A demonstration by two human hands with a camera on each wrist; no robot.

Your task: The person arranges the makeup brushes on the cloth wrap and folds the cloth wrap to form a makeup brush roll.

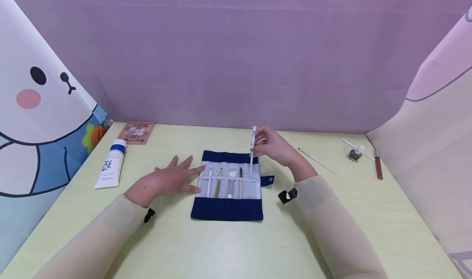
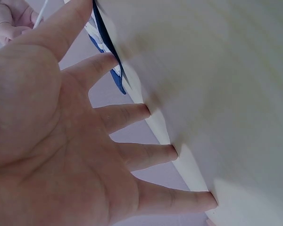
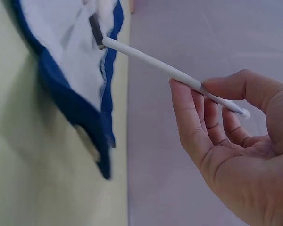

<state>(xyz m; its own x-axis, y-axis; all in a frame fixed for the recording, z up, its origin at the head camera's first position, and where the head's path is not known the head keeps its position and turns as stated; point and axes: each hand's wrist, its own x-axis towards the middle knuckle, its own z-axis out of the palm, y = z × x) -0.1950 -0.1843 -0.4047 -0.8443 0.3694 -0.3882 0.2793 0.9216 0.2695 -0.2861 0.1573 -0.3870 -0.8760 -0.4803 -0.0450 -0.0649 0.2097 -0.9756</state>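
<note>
My right hand (image 1: pixel 272 147) pinches a slim white makeup brush (image 1: pixel 253 143) between thumb and fingers, upright over the right side of a brush roll. In the right wrist view the brush (image 3: pixel 153 62) has a pale soft-looking tip behind the fingers, its other end toward the roll. The navy-and-grey brush roll (image 1: pixel 226 210) lies unrolled. Under its elastic band sit a white stick (image 1: pixel 209 184), a gold-handled one (image 1: pixel 218 184), a wide-headed brush (image 1: pixel 231 180) and a dark-tipped one (image 1: pixel 241 184). My left hand (image 1: pixel 170 181) rests with fingers spread at the roll's left edge.
A white-and-blue tube (image 1: pixel 112 164) and a pink palette (image 1: pixel 136 132) lie at the left. On the right are a thin stick (image 1: pixel 318 161), a small dark bottle (image 1: pixel 355 154), a white stick (image 1: pixel 348 143) behind it and a brown-red tube (image 1: pixel 378 167). The roll's snap strap (image 1: pixel 267 180) sticks out rightward.
</note>
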